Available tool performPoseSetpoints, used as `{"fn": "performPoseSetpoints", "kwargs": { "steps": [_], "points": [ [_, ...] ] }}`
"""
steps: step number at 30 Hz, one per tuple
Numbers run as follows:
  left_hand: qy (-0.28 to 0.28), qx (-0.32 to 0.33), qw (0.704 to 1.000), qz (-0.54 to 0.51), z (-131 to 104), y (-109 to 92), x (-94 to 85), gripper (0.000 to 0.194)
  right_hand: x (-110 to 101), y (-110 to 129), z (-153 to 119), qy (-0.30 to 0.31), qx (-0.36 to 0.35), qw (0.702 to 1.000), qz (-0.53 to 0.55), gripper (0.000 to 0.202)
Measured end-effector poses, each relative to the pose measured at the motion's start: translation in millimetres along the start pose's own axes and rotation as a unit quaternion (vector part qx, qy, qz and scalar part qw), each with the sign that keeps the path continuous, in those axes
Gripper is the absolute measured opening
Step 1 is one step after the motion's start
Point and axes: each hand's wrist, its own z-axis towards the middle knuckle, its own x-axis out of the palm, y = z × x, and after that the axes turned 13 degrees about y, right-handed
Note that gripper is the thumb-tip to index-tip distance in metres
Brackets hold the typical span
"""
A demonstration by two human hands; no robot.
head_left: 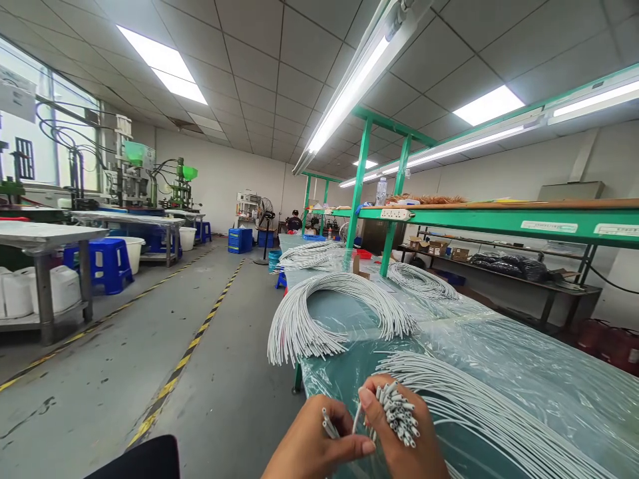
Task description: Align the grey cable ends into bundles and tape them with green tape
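Observation:
My right hand [399, 426] is closed round a thick bunch of light grey cables [397, 411], their cut ends facing me. Just left of it, my left hand [324, 436] holds a few cable ends [328, 424] in its curled fingers, its thumb close to the bunch. One cable bends between the two hands. Under and beyond the right hand, a long spread of the same cables [479, 392] runs over the table to the lower right. A looped bundle of grey cables [319, 319] lies just ahead on the table.
The plastic-covered table [529, 352] carries more cable coils [422, 281] farther back. A green shelf frame [360, 186] rises from it. On the left, a floor aisle has yellow-black tape [200, 336], with blue stools [110, 263] and machines beyond. A person [294, 221] is far off.

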Motion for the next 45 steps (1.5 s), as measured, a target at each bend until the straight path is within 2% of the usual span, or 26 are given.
{"fn": "performPoseSetpoints", "kwargs": {
  "steps": [3,7,10,13,16,18,23,26,28,30,32,36,41,45],
  "points": [
    [-0.01,0.016,0.996,-0.092,6,11,-0.4,0.038,-3,0,-1,-0.019,-0.002,1.0,0.008,0.031],
    [0.003,0.084,0.976,-0.2,11,23,-2.7,0.033,-7,4,-1,-0.049,-0.007,0.999,0.003,0.031],
    [0.015,0.098,0.965,-0.243,10,28,-2.1,0.031,-9,6,1,-0.062,0.019,0.998,0.005,0.03],
    [-0.013,0.093,0.961,-0.261,8,30,0.5,0.037,-8,6,1,-0.052,0.031,0.997,0.046,0.03],
    [-0.012,0.092,0.969,-0.227,5,29,2.6,0.037,-3,1,-2,-0.028,0.022,0.996,0.079,0.029],
    [-0.003,0.097,0.977,-0.191,3,25,3.6,0.038,1,-3,-5,-0.016,0.022,0.998,0.058,0.037],
    [-0.002,0.104,0.99,-0.095,-2,14,7.0,0.047,2,-3,-4,-0.011,0.007,1.0,-0.008,0.032],
    [-0.062,0.124,0.985,-0.106,-3,16,10.4,0.042,-3,4,-1,0.005,0.003,1.0,-0.003,0.037],
    [-0.115,0.136,0.975,-0.13,-4,19,12.5,0.039,-9,6,0,-0.037,0.009,0.999,-0.01,0.038],
    [-0.136,0.13,0.973,-0.131,-4,20,14.1,0.038,-14,7,0,-0.085,0.024,0.996,-0.028,0.037],
    [-0.139,0.115,0.976,-0.125,-5,18,15.4,0.04,-18,6,0,-0.091,0.018,0.994,-0.05,0.035],
    [-0.14,0.12,0.974,-0.129,-4,10,18.3,0.046,-19,5,0,-0.031,-0.051,0.997,-0.055,0.03],
    [-0.103,0.152,0.981,-0.06,3,22,18.3,0.051,-6,3,-1,0.015,0.007,1.0,0.002,0.03],
    [-0.106,0.16,0.981,0.01,7,32,15.3,0.05,2,2,-3,-0.026,0.018,0.999,-0.006,0.022]
  ]
}}
